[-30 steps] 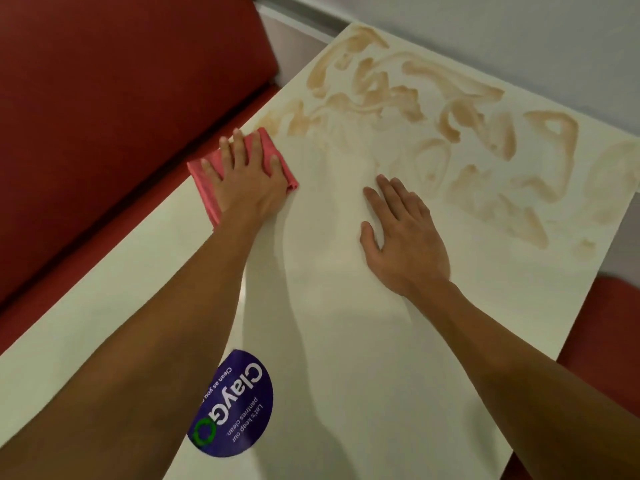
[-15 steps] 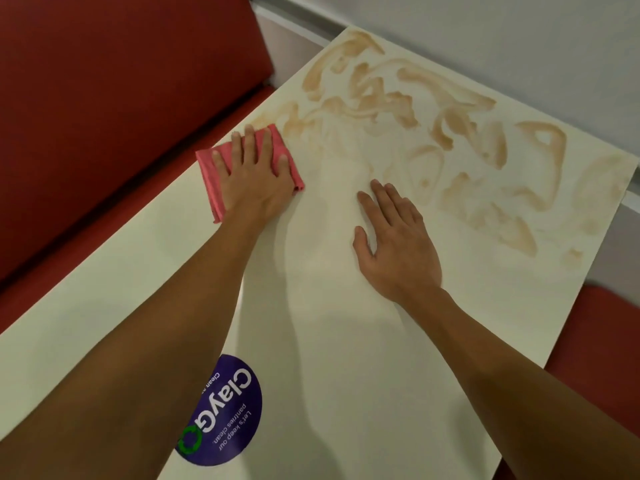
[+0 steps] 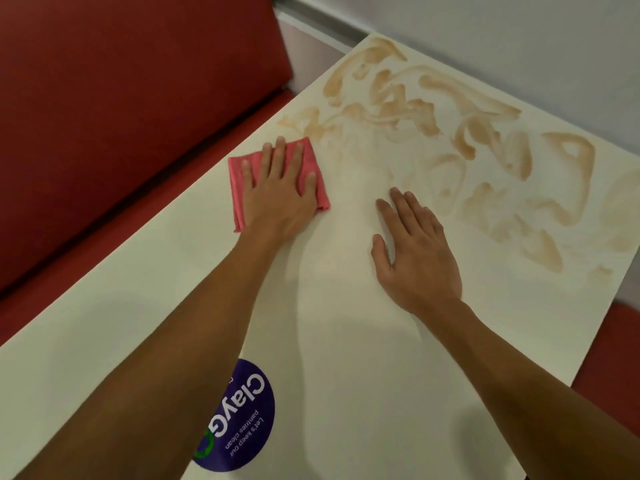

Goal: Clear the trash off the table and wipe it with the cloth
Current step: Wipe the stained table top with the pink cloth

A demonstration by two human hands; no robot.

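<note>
The left grip (image 3: 280, 192), fingers flat, presses the pink cloth (image 3: 239, 174) onto the surface (image 3: 138, 306) near its left edge, while the brown smears (image 3: 485, 140) start just beyond it and spread rightward past the flat, empty right grip (image 3: 412, 247).

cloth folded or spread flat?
Folded. The cloth is a compact pad showing layered edges along its left side, lying flat on the table under the left hand, whose fingers are straight.

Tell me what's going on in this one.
A person is wiping a cream table with a pink cloth. The left hand presses flat on the cloth near the table's left edge. The right hand rests flat on bare tabletop. Brown smears cover the far part, not yet wiped.
</note>
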